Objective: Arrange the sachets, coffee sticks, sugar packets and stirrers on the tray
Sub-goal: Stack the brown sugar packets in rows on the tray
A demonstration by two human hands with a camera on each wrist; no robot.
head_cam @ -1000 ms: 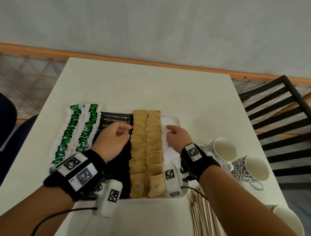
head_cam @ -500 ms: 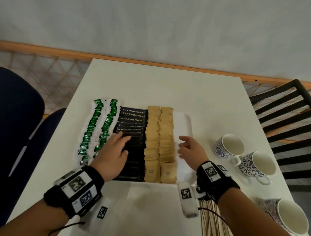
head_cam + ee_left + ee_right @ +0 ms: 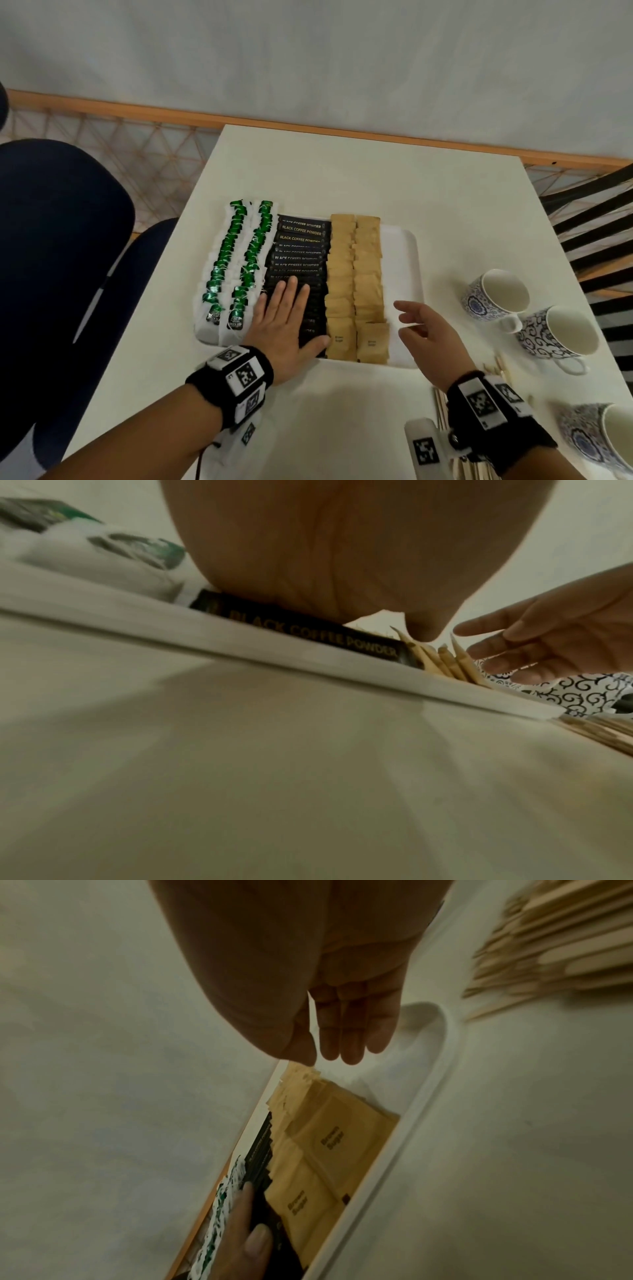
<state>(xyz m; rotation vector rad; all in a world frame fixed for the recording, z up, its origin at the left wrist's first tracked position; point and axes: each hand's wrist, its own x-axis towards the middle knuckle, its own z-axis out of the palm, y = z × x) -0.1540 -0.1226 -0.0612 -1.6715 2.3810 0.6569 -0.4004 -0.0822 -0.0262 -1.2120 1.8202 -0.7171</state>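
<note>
Head cam looked down on a white table w/ a white tray (image 3: 409, 253). My left hand (image 3: 286, 322) lay flat, fingers straight & together, pressing on the near end of the black coffee sticks (image 3: 301, 246); it gripped nothing. My right hand (image 3: 428, 330) hovered empty just right of the tray's near corner, fingers loosely spread, touching nothing that I could tell.

On the tray, left to right: two rows of green-and-white sachets (image 3: 236, 260), the coffee sticks, then two rows of brown sugar packets (image 3: 354, 274). A bare white strip ran along the tray's right side. The wooden stirrers (image 3: 555, 942) were off the tray, on the table near my right wrist, approx. beside the tray's near right corner.

Judged step: squaring the coffee column, then fetching stirrers. To do it well I'd keep the palm flat w/ light, even pressure so the overlapped sticks slid as one and didn't ride over the sugar packets touching my thumb side. The right hand would need to turn back toward my wrist, gather stirrers as a bundle, & lay them lengthwise in the bare strip.

Three patterned cups (image 3: 493, 294) stood on the table to the right.
</note>
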